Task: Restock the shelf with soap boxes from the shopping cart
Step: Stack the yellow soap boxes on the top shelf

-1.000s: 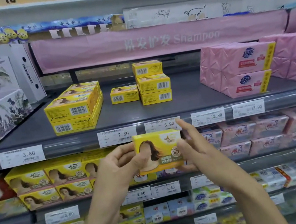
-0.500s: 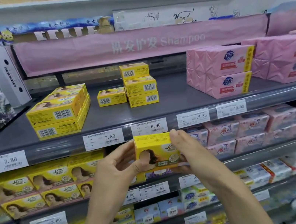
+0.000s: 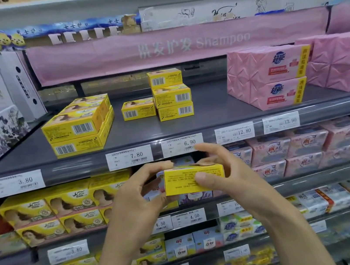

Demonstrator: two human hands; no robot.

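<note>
Above your grips runs the dark grey metal shelf (image 3: 212,115), carrying a stack of yellow cardboard soap boxes (image 3: 172,97). Your left grip (image 3: 134,198) and right grip (image 3: 228,169) pinch one small yellow cardboard soap box (image 3: 181,180) between them; it is likely light, stiff yet crushable, so hold its ends.

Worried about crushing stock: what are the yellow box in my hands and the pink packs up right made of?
The yellow soap box looks like thin, smooth printed card: sharp folded edges. The pink packs seem wrapped in matte paper or film: creased, pleated folds.
</note>
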